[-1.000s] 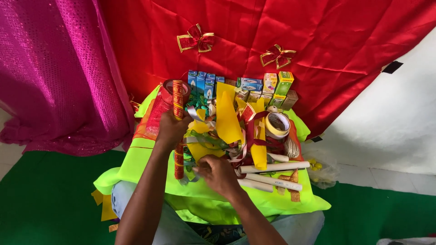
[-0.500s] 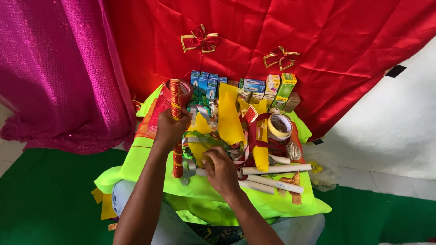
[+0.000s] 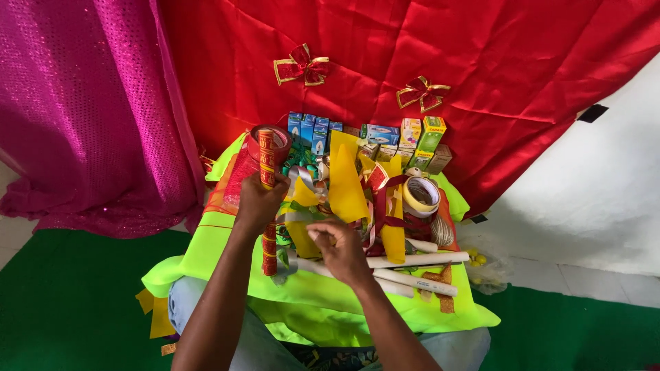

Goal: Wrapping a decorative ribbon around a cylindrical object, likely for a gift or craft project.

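Red-and-gold patterned ribbon strip, long and narrow, hangs upright over a neon yellow-green cloth spread across the person's lap. Its top rises beside a red ribbon roll and its lower end reaches down to the cloth. The left hand is closed around the strip about halfway along, fingers wrapped over it. The right hand hovers just beside it to the right, fingers curled inward with thumb and fingertips drawn together; whether it pinches anything cannot be told.

Around the hands lies a heap of craft material: yellow paper strips, dark red ribbon loops and silver ribbon pieces. White plastic tubes lie crosswise just right of the right hand. A beige roll of tape sits further right, above the tubes. A row of small blue, yellow and green cardboard boxes stands at the far edge of the cloth.

Behind everything hangs a red satin backdrop with two red-and-gold bows pinned on it, and a magenta sequined curtain at the left. Green floor covering shows below.
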